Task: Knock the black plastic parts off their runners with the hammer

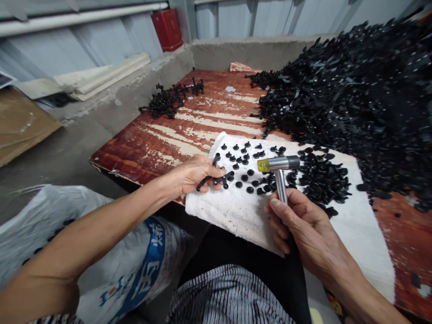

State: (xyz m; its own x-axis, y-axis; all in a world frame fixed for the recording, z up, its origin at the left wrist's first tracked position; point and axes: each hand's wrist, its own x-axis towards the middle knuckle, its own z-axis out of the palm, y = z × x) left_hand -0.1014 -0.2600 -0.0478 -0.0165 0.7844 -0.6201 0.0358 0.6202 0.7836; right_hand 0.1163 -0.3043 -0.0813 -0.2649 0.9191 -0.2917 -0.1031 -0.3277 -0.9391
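Note:
My left hand (pixel 194 175) grips a black moulded plastic runner (pixel 216 181) with a few parts still attached, holding it just above a folded white cloth (pixel 229 211). My right hand (pixel 303 220) is closed around the steel handle of a small hammer (pixel 278 164) with a yellow plastic face. The hammer head hangs over the cloth, above several small black round moulded pieces (pixel 245 166). A denser heap of these black pieces (pixel 324 180) lies on the cloth's right side.
A huge heap of black moulded plastic scrap (pixel 347 99) covers the right of a worn red-brown plywood board (pixel 209 121). A smaller black cluster (pixel 170 100) lies at its far left. A printed woven sack (pixel 135 265) sits at lower left; a concrete curb (pixel 243 54) rims the back.

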